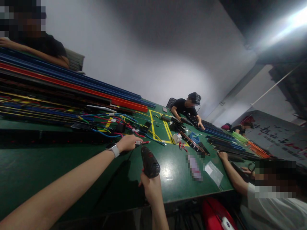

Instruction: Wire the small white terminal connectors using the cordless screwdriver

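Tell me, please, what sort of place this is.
Probably an electrical assembly workshop: a power drill in the right hand, and tangled coloured wires on a green workbench, suggest so.

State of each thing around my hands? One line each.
Red wire: in left hand, lugged end exposed
Power drill: gripped in right hand; can't tell if running
Watch: strapped on left wrist
Coloured wires: loose, tangled
Plastic bag: lying flat on table
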The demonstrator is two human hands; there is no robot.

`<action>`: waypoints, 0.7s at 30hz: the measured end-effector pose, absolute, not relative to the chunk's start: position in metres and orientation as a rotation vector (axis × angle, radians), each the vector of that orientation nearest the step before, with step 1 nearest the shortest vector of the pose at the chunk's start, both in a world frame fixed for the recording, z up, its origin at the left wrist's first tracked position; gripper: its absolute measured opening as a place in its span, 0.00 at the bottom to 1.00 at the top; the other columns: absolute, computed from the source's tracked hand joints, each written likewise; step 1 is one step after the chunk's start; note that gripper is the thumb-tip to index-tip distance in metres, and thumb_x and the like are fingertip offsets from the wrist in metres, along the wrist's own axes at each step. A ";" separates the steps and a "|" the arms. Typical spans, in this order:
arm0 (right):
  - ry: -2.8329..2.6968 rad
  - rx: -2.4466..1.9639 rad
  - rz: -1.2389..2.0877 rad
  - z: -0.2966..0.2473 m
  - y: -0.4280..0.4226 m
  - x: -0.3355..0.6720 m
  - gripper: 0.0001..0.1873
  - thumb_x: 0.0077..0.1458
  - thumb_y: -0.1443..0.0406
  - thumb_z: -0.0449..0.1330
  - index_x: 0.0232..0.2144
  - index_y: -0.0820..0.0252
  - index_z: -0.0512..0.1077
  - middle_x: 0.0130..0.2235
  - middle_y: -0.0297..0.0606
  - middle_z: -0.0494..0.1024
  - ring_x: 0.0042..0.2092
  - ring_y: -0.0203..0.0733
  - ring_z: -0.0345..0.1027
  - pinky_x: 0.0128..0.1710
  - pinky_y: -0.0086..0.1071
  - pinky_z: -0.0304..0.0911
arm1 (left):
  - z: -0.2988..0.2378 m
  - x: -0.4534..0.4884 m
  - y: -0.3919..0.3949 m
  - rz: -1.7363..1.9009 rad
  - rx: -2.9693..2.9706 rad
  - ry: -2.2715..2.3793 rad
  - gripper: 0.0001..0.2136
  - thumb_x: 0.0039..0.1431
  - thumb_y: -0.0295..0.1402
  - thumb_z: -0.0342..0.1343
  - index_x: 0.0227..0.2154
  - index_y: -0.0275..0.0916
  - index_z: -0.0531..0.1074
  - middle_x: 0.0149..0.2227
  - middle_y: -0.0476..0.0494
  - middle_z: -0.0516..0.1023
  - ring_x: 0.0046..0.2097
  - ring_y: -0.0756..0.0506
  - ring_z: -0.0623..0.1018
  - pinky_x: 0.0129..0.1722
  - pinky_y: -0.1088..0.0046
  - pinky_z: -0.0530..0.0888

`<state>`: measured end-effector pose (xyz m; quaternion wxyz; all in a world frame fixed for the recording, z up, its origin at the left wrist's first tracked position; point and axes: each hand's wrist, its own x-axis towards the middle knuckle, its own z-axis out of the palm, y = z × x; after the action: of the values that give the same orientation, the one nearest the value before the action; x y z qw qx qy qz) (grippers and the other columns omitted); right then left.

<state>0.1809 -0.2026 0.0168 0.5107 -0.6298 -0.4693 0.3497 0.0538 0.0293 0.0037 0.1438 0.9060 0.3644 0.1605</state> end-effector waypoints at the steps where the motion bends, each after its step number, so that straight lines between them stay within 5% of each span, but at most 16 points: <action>1: -1.128 -1.523 0.840 0.018 -0.203 0.181 0.09 0.49 0.66 0.57 0.35 0.60 0.72 0.25 0.31 0.73 0.24 0.38 0.68 0.25 0.28 0.61 | 0.003 0.054 0.029 0.462 2.613 1.053 0.26 0.55 0.26 0.52 0.53 0.61 0.73 0.45 0.48 0.81 0.46 0.42 0.79 0.41 0.72 0.71; 21: -1.133 -1.528 0.847 0.013 -0.203 0.183 0.10 0.49 0.67 0.57 0.36 0.61 0.72 0.24 0.31 0.73 0.24 0.39 0.68 0.24 0.28 0.60 | -0.002 0.054 0.033 0.458 2.633 1.053 0.24 0.57 0.27 0.51 0.55 0.59 0.73 0.44 0.44 0.80 0.46 0.42 0.78 0.43 0.72 0.71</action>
<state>0.1832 -0.2025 0.0133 0.5053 -0.6331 -0.4697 0.3511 0.0538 0.0325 -0.0017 0.1344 0.9083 0.3632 0.1579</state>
